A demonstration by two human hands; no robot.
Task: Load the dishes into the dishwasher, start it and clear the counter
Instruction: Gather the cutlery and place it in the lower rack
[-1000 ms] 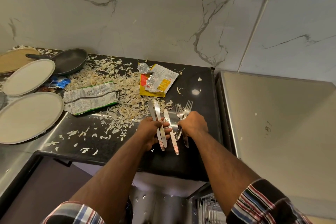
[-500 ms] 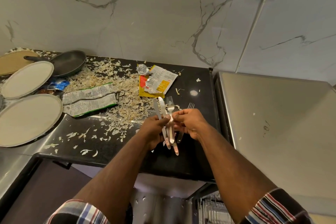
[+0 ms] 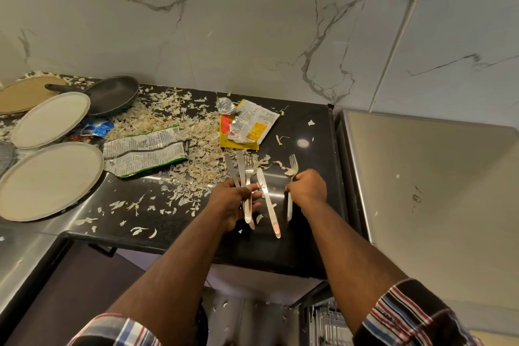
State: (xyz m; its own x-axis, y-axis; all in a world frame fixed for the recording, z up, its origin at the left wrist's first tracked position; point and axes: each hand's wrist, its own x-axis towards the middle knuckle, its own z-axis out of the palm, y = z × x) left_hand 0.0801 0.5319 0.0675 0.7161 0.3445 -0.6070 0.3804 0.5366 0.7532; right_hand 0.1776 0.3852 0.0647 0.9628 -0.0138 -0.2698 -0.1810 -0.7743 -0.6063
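Both hands curled: left hand (image 3: 230, 205) round bundled cutlery (image 3: 243, 174), right hand (image 3: 307, 187) round one fork (image 3: 292, 168).

I am holding a bunch of cutlery (image 3: 242, 174) in my left hand (image 3: 231, 205), its fingers curling round the handles while the blades and tines are pointing toward the wall. My right hand (image 3: 307, 187) is gripping a single fork (image 3: 292, 168), tines up. A knife (image 3: 268, 199) is lying on the black counter (image 3: 168, 222) between my hands. Pale peelings (image 3: 168, 121) are littering the counter around a green wrapper (image 3: 144, 153) and a yellow packet (image 3: 247, 128). Two plates (image 3: 50, 180) and a dark pan (image 3: 112, 95) are sitting at the left.
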